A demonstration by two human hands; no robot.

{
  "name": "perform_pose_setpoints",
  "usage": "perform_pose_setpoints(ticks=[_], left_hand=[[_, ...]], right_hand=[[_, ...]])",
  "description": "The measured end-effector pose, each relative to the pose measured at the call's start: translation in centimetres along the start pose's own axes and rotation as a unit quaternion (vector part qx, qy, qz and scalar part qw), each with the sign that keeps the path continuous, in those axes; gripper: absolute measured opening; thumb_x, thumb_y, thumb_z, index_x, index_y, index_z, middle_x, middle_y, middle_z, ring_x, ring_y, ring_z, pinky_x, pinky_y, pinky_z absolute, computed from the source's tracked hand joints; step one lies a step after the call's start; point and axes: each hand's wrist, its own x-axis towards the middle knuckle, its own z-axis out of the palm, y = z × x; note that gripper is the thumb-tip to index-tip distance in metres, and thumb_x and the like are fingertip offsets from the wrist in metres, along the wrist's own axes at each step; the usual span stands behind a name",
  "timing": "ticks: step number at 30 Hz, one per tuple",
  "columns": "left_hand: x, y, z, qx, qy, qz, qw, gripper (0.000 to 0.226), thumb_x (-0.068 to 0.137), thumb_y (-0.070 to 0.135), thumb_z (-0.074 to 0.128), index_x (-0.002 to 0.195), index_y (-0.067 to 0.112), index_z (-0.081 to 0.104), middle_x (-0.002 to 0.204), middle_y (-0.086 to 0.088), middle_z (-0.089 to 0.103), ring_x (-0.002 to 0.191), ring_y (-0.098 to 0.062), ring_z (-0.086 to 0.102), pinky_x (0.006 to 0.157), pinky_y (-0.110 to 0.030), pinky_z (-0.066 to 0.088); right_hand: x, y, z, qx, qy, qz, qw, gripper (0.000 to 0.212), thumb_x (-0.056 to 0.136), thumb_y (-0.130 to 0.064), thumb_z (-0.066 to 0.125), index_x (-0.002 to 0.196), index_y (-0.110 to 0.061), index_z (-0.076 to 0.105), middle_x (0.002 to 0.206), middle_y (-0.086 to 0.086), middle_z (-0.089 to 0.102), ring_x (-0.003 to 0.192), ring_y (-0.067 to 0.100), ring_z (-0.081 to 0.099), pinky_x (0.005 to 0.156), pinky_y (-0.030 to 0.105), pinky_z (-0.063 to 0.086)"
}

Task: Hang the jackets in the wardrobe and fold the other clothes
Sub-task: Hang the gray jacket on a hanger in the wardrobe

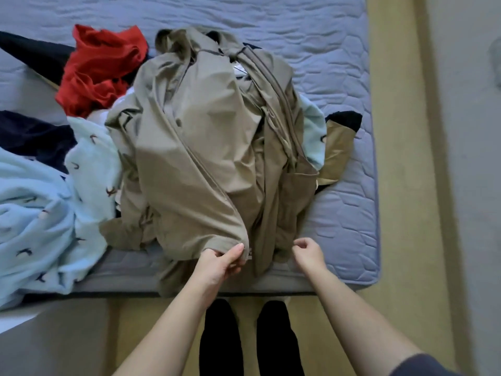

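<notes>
Lying heaped on the bed [339,213], the khaki jacket [203,131] spreads away beyond both grips, its near hem hanging over the mattress edge. The left grip [222,263] pinches that hem between thumb and curled fingers. The right grip [309,253], just right of the hem, is clenched, fingers curled on nothing visible. A pale blue fleece [40,213] lies left of the left grip.

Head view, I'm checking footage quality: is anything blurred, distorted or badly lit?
In the head view the khaki jacket is sharp under soft, even light; the light blue fleece at the left edge is smeared; the mattress edge bows from the wide-angle lens.
</notes>
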Motion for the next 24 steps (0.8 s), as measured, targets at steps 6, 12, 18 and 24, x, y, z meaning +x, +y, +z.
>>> perform_pose_setpoints(ticks=[6, 12, 18, 24], left_hand=[[4.4, -2.1, 2.7, 0.005, 0.041, 0.002, 0.999, 0.016, 0.087, 0.013, 0.065, 0.086, -0.003, 0.067, 0.073, -0.010, 0.070, 0.071, -0.022, 0.066, 0.072, -0.032, 0.054], [5.3, -1.9, 3.8, -0.004, 0.067, 0.009, 0.998, 0.013, 0.086, 0.014, 0.065, 0.084, 0.001, 0.065, 0.068, -0.006, 0.069, 0.056, -0.011, 0.065, 0.050, -0.021, 0.052], [4.7, -1.9, 3.7, -0.008, 0.085, 0.009, 0.996, 0.017, 0.086, 0.013, 0.065, 0.088, -0.003, 0.064, 0.073, -0.011, 0.066, 0.057, -0.014, 0.066, 0.049, -0.021, 0.052], [5.2, -2.1, 3.8, 0.002, 0.088, 0.020, 0.996, 0.016, 0.086, 0.013, 0.065, 0.087, -0.002, 0.064, 0.070, -0.009, 0.068, 0.055, -0.012, 0.066, 0.049, -0.021, 0.052]], right_hand=[[5.5, -3.4, -0.7, 0.133, -0.008, -0.172, 0.976, 0.079, 0.079, -0.006, 0.068, 0.146, -0.016, 0.026, 0.138, 0.001, 0.045, 0.125, 0.014, 0.045, 0.106, 0.030, 0.036], [5.6, -4.2, -1.1, -0.016, -0.068, -0.223, 0.972, 0.019, 0.085, -0.014, 0.061, 0.104, -0.013, 0.060, 0.100, 0.004, 0.067, 0.095, 0.022, 0.062, 0.078, 0.028, 0.048], [6.0, -2.0, -3.3, -0.134, -0.044, -0.355, 0.924, 0.025, 0.071, -0.009, 0.049, 0.093, -0.012, 0.060, 0.101, 0.002, 0.049, 0.098, 0.026, 0.055, 0.084, 0.033, 0.045], [10.5, -5.9, -5.1, 0.033, -0.002, -0.199, 0.980, 0.064, 0.083, -0.009, 0.061, 0.141, -0.019, 0.035, 0.137, 0.004, 0.047, 0.129, 0.022, 0.042, 0.097, 0.024, 0.034]])
